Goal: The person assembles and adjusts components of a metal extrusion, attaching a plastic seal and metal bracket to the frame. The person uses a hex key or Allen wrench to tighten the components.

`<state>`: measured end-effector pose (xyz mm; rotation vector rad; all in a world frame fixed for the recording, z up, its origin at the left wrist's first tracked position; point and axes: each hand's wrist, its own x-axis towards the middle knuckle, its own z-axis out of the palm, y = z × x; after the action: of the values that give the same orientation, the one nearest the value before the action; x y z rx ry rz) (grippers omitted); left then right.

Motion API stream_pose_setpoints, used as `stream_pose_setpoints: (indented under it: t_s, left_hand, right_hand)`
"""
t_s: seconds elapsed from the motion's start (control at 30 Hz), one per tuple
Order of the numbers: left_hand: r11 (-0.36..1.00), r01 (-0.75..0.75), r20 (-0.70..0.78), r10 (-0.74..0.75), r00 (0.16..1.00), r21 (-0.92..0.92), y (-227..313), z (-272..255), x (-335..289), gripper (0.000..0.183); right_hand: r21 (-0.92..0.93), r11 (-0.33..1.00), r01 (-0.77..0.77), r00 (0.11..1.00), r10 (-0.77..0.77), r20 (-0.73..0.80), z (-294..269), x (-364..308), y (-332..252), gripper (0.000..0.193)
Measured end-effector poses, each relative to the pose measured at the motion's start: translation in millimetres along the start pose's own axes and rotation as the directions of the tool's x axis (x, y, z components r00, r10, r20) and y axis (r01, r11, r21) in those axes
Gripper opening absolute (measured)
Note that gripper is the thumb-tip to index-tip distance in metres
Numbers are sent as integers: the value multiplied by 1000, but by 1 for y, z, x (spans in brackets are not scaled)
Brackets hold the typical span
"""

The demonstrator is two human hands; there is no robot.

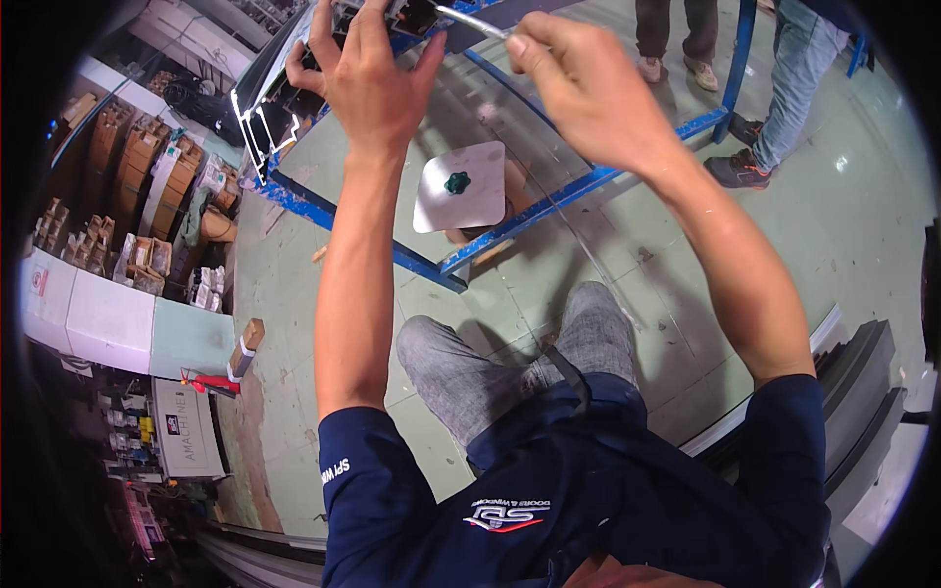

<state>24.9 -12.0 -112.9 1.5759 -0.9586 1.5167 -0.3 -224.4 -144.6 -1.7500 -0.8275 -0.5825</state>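
A workshop with a pale green tiled floor (pixel 833 201), seen from above through a round, bent-edged view; a blue metal frame (pixel 549 204) stands in front of the seated person, and other places are given from it. At the frame's far side, near the top edge of view, both bare hands are raised over it. The right hand (pixel 583 88) is closed around one end of a slim silver tool (pixel 472 22), thumb pressed along it. The tool lies to the left of that hand, its long axis running left and slightly away, so its far end comes just beside the left hand (pixel 375 93), close to a dark part (pixel 417 17) above the frame. The left hand is spread, thumb apart, fingertips partly cut off by the edge; whether it grips anything, I cannot tell. Inside the frame's near corner is a light square plate (pixel 480 206) with a green knob (pixel 458 183). Right of the frame stand another person's jeans-clad legs (pixel 799 83); left of it are shelved brown boxes (pixel 142 167). Writing shows on the navy shirt (pixel 627 480), as a white-and-red chest logo and white sleeve lettering, and as dark capitals on a white case (pixel 186 441) left of the frame
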Motion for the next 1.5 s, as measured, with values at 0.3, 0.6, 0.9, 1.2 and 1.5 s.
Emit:
stream_pose_setpoints:
  t_s: [0.3,0.6,0.9,1.2,1.5]
  left_hand:
    - [575,-466,611,-75,788,672,21,-39,24,77]
    - [606,-490,660,-79,747,627,17,-51,33,86]
    - [536,-469,495,106,863,702,-14,-24,22,56]
    - [561,-437,425,161,891,703,-23,-21,18,44]
    - [552,-459,450,163,878,696,-18,-22,21,59]
  right_hand:
    - [-90,912,401,894,-411,-180,41,26,42,18]
    - [-482,615,625,768,-595,237,39,84,36,14]
    - [-583,241,776,565,-676,473,37,110,37,11]
    - [-587,144,797,475,-749,461,34,111,41,11]
    - [-496,478,725,657,-697,288,-5,45,39,18]
